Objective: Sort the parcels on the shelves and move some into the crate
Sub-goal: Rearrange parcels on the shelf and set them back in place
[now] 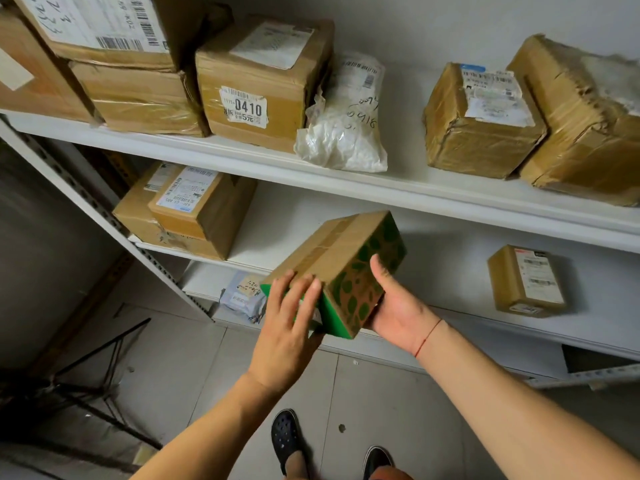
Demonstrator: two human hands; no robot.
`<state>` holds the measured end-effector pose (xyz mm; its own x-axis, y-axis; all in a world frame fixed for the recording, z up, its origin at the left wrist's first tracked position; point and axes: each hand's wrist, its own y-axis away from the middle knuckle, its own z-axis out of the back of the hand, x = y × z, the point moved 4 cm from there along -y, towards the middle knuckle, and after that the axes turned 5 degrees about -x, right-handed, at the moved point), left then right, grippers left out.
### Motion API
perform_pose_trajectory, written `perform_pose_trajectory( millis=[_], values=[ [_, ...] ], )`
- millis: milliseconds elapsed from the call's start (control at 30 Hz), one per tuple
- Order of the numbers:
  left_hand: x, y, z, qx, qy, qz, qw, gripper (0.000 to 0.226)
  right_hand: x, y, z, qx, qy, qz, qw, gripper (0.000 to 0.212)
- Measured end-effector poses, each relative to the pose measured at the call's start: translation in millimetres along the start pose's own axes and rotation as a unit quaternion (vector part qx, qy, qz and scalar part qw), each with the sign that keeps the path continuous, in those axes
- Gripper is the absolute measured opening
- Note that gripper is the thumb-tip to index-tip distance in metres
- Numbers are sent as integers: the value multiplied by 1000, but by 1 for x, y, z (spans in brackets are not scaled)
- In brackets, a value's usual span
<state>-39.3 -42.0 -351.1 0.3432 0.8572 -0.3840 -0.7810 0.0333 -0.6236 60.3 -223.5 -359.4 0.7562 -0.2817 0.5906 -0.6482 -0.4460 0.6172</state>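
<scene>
I hold a taped cardboard box with a green leaf print (341, 258) in the air in front of the middle shelf (450, 251). My left hand (289, 327) lies on its near left corner, fingers spread over the top edge. My right hand (398, 306) grips it from the right and below, thumb pressed up against the printed side. A red string circles my right wrist. No crate is in view.
The upper shelf (242, 157) carries several taped brown boxes, one labelled 0410 (256, 84), and a white plastic mailer (346, 126). The middle shelf holds two stacked boxes (194, 209) at left and a small box (526, 282) at right. A grey mailer (244, 296) lies lower down. A black stand (97, 375) is on the floor at left.
</scene>
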Motion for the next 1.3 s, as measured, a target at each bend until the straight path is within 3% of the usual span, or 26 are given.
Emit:
perform_pose_trajectory(
  millis=[100, 200, 267, 333, 400, 433, 500, 633, 800, 933, 1133, 1300],
  values=[
    [6, -8, -4, 39, 22, -5, 999, 104, 2, -10, 20, -52, -16, 10, 998, 88],
    [18, -19, -2, 83, 111, 114, 984, 95, 8, -10, 39, -83, -39, -5, 996, 86],
    [35, -24, -5, 103, 102, 218, 965, 93, 12, -11, 51, -94, -73, -15, 993, 79],
    [47, -25, -5, 157, 193, 371, 895, 96, 15, -11, 61, -91, -106, -19, 990, 74],
    [49, -23, -14, 187, 383, 481, 766, 80, 17, -8, 69, -75, -117, -21, 990, 69],
    [47, -23, -19, 189, 436, 496, 726, 64, 19, -7, 72, -75, -115, -21, 990, 68],
    [44, -26, -27, 172, 435, 494, 733, 49, 19, -6, 79, -111, -89, -20, 990, 65],
    [33, -33, -50, 161, 328, 479, 798, 61, 25, 3, 106, -294, 57, 54, 953, 34],
    [-6, -75, -90, 182, 245, 409, 860, 58, 47, 39, 126, -199, 73, 37, 977, 56],
    [-30, -95, -136, 230, 246, 405, 850, 53, 65, 50, 166, -320, 150, 84, 932, 64],
    [-66, -104, -202, 259, 242, 419, 836, 51, 92, 49, 234, -491, 271, 197, 804, 36],
    [-98, -100, -237, 314, 274, 389, 822, 55, 107, 63, 257, -519, 357, 186, 754, 41]
  ],
)
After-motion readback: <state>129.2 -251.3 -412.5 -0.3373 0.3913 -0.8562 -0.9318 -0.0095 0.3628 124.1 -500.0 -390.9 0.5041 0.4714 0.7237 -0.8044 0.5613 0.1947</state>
